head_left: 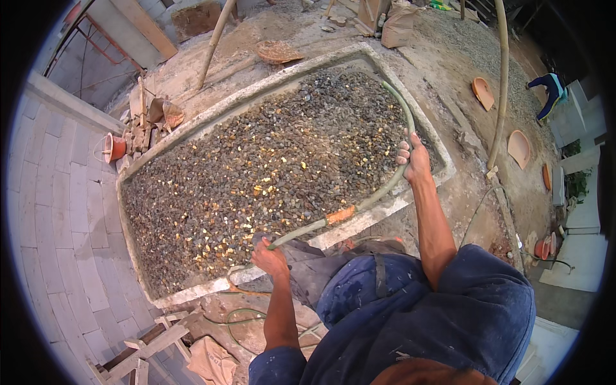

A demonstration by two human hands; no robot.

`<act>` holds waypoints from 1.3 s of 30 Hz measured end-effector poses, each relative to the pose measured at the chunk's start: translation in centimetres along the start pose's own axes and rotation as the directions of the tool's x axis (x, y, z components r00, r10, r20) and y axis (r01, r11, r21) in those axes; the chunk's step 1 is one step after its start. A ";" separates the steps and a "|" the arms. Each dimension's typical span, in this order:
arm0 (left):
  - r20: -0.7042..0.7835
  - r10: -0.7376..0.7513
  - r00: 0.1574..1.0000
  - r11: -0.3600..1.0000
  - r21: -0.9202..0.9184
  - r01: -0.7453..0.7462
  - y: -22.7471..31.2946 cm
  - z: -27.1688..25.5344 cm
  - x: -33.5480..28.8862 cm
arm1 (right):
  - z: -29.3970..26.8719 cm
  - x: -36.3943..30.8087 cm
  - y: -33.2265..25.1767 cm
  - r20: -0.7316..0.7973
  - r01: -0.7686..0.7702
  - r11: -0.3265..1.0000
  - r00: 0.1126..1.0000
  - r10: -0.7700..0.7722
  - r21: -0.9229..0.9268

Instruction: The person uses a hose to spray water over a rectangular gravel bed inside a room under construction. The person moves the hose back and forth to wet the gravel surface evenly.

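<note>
A green hose [384, 192] with an orange wrapped section runs between my two hands. My right hand [418, 158] is closed around it near the right end of a large concrete-rimmed trough [276, 81]. Past that hand the hose curves up and away, its open end lying over the gravel. My left hand [270, 258] grips the hose lower down, above the trough's near rim. Wet, dark pebbles [256, 173] fill the trough, with scattered yellow and white stones among them.
A block wall [64, 212] borders the trough on the left. An orange bucket [115, 147] stands beside stacked scraps at the far left corner. Wooden trestle pieces [144, 353] and coiled hose [247, 314] lie at the near left. Bamboo poles [502, 83] rise on the right, near orange basins [518, 149].
</note>
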State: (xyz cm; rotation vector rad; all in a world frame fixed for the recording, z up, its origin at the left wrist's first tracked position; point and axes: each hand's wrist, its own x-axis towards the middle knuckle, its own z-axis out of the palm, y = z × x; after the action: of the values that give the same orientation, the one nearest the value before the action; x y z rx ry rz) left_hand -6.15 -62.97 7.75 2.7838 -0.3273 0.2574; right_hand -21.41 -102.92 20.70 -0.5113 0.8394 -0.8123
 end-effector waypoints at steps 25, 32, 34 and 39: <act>-0.008 0.003 1.000 1.000 -0.018 -0.003 1.2 0.0 0.7 | 2.0 0.6 -0.6 -0.015 0.120 0.993 0.993 -0.121 -0.018; -0.004 0.019 1.000 1.000 -0.015 -0.019 1.2 0.6 0.8 | 0.4 0.3 -0.7 -0.097 0.138 0.990 0.986 -0.138 -0.006; -0.007 0.025 1.000 1.000 -0.016 -0.025 1.2 0.7 0.8 | -0.6 0.3 -0.7 -0.099 0.135 0.991 0.986 -0.135 0.000; -0.002 0.040 0.999 0.999 -0.009 -0.040 1.1 0.8 0.9 | -2.3 -0.2 -0.4 -0.132 0.120 0.993 0.984 -0.118 0.010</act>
State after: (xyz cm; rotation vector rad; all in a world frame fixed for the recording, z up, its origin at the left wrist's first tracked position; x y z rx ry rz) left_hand -5.44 -64.44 7.58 2.7698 -0.3829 0.2676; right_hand -23.52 -103.23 19.72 -0.4998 0.9283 -0.9708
